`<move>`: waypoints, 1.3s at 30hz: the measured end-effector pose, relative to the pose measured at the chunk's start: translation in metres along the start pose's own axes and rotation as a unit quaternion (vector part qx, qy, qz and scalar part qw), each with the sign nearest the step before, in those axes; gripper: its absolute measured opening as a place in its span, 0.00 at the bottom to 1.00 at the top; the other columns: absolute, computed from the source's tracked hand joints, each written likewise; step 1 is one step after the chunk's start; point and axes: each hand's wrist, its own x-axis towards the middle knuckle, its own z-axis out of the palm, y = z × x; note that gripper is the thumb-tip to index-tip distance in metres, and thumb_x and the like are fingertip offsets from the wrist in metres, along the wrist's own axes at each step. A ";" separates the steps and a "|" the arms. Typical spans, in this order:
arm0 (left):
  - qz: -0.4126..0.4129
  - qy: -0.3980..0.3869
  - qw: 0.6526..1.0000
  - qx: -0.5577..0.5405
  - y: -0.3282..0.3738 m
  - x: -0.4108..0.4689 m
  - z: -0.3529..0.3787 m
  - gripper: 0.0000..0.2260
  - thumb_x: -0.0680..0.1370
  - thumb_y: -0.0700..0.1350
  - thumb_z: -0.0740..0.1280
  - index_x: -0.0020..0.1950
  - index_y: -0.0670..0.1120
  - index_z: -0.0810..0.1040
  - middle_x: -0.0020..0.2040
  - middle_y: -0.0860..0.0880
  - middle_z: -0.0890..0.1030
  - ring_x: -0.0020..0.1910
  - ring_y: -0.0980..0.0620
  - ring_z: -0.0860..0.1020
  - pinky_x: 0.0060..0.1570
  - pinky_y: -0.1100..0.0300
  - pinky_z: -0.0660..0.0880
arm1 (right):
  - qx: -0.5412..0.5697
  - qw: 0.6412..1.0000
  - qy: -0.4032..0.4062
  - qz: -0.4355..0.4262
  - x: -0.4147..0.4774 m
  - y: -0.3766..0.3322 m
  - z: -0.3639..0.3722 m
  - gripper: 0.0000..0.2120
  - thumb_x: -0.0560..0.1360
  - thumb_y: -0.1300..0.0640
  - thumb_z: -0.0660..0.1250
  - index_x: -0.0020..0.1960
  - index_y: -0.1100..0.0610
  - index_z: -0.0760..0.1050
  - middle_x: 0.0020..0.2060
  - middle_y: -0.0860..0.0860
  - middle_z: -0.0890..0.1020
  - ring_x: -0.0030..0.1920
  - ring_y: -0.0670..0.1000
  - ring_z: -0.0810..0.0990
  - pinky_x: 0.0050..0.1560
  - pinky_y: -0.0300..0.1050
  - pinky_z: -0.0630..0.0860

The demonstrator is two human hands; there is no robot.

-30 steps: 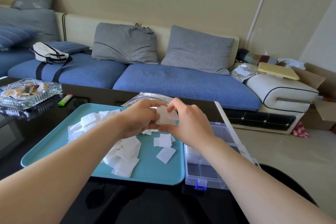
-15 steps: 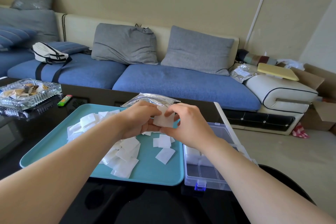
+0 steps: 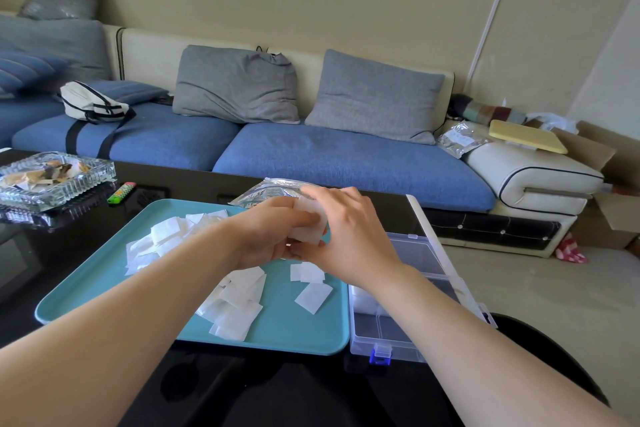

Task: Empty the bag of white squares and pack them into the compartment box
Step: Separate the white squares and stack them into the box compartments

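Head view, middle of the frame: we are holding a small stack of squares [image 3: 310, 225] between both hands, above the far part of the tray [image 3: 104, 281]. Our left hand [image 3: 266, 236] is curling its fingers round the stack's left side, and our right hand [image 3: 349, 239] is pinching the right side. We are judging this as squaring the stack up before it goes into the box [image 3: 419, 255], which is lying open just right of the tray.

The pieces are looking thin and slippery, so a loosened pinch could be letting them fan out or drop back among the loose squares [image 3: 239, 302] scattered across the tray. A crooked stack could be catching on a divider instead of settling flat. Our left forearm is passing low over the loose pile and could be brushing pieces off the tray's near edge.

The bag [image 3: 266, 191] is lying flat at the tray's far edge, behind our hands. Our right forearm is crossing over the box and hiding much of it; something white is showing in one compartment beside the tray. At the left of the frame an ashtray [image 3: 52, 180] and a lighter [image 3: 121, 192] are sitting on the table [image 3: 194, 184], well apart from the work, with a sofa [image 3: 346, 163] beyond.
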 end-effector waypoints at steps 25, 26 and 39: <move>0.009 -0.016 0.997 0.071 -0.001 -0.001 0.007 0.11 0.80 0.33 0.66 0.62 0.36 0.79 0.56 0.37 0.85 0.53 0.43 0.84 0.61 0.43 0.81 | 0.056 0.997 -0.049 0.024 0.000 0.000 -0.007 0.39 0.70 0.52 0.75 0.78 0.46 0.65 0.69 0.49 0.79 0.64 0.55 0.77 0.58 0.53 0.77; 0.007 -0.013 0.997 0.070 0.000 -0.001 0.008 0.12 0.80 0.33 0.65 0.62 0.36 0.79 0.57 0.37 0.84 0.54 0.42 0.84 0.62 0.41 0.81 | 0.050 0.997 -0.052 0.006 -0.001 0.000 -0.008 0.37 0.71 0.52 0.74 0.78 0.45 0.66 0.68 0.49 0.78 0.63 0.55 0.78 0.57 0.52 0.78; -0.025 0.021 0.999 0.021 0.003 -0.001 0.009 0.14 0.80 0.30 0.55 0.57 0.37 0.79 0.46 0.41 0.86 0.46 0.43 0.83 0.61 0.40 0.80 | 0.122 0.991 -0.033 0.044 -0.002 0.000 -0.006 0.35 0.68 0.48 0.79 0.73 0.47 0.74 0.62 0.46 0.83 0.56 0.50 0.82 0.56 0.47 0.80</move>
